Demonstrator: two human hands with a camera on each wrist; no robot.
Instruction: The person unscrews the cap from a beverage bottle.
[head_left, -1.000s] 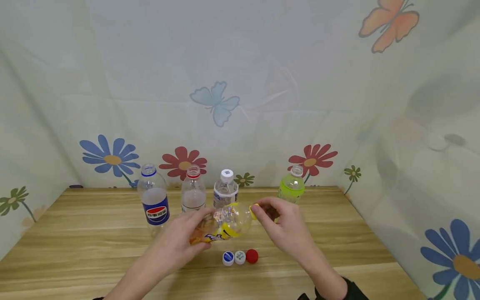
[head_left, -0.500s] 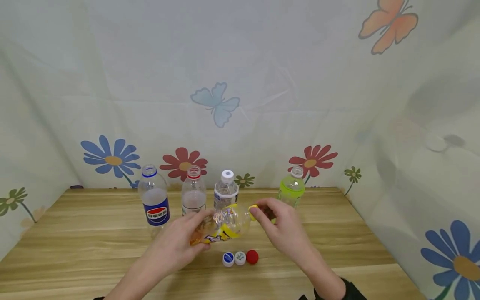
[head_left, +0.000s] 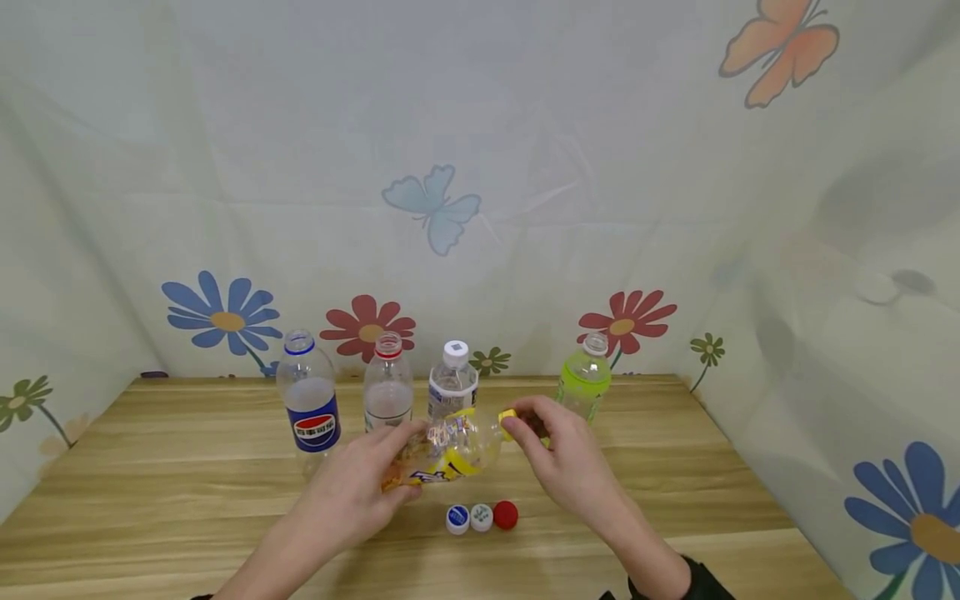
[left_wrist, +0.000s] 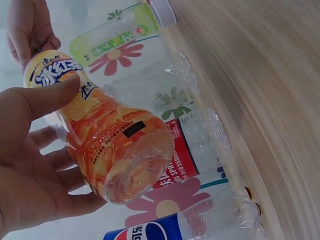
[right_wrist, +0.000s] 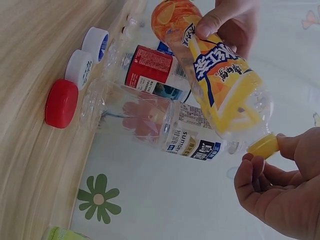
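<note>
"Iced-tea bottle (head_left: 456, 454), head cam: where's it at?"

"Held up over the wood table (head_left: 187, 467), tilted on its side, neck toward R, in front of the white-capped btl (head_left: 452, 387). Person's L hand (head_left: 367, 475) is wrapped round the lower body; R hand (head_left: 566, 454) is at the neck, thumb + fingers pinching the yellow cap (head_left: 507, 423)."

"Other stuff on the tbl?"

"3 caps in a row, nearer the person: blue-topped cap (head_left: 457, 518), white cap (head_left: 482, 517), red cap (head_left: 506, 515). Farther back, L to R: Pepsi btl (head_left: 312, 425) w/ blue neck ring, red-ring btl (head_left: 387, 396), the white-capped one, then green-label btl (head_left: 585, 379), partly behind R hand. All upright. Floral cloth (head_left: 300, 125) behind."

"OK, L wrist cam?"

"Bottle's base points toward cam. L thumb lies across the label; other fingers have gaps btwn them & curl round the underside. R hand's at the far end, fingertips hidden, so can't tell its pinch from there."

"And R wrist cam?"

"Pinch is plain: yellow cap at the neck's end, thumb one side, bent fingers the other. Can't tell if it's fully seated. L hand grips nearer the base, thumb on label."
</note>
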